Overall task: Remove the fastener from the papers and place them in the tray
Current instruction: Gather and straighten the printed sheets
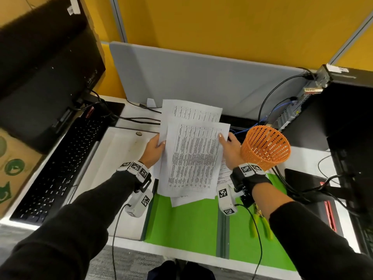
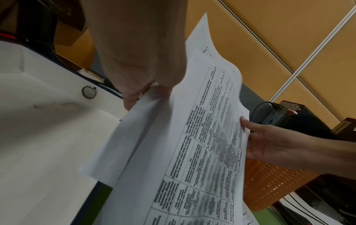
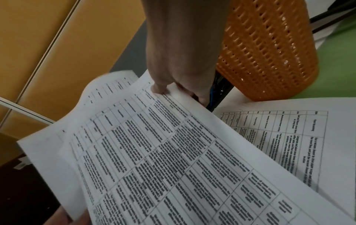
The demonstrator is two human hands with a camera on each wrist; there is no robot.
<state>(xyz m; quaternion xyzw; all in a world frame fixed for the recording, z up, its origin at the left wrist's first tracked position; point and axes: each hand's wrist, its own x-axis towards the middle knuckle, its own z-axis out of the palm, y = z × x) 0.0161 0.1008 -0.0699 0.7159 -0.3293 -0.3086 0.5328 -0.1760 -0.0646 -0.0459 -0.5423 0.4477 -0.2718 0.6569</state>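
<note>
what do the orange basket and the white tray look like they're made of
Orange basket: moulded plastic by the look, a stiff, evenly perforated lattice wall with a slight sheen.
White tray: probably matte plastic or foam; smooth rounded inner edges, dull scuffed surface. The pictures leave it open.

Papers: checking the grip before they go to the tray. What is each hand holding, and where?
Both hold the printed papers: the left hand pinches their left edge, the right hand their right edge, near the top.

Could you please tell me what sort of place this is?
Most likely an office cubicle desk: a black computer keyboard, a grey fabric partition panel, and a black desktop computer tower with cables.
</note>
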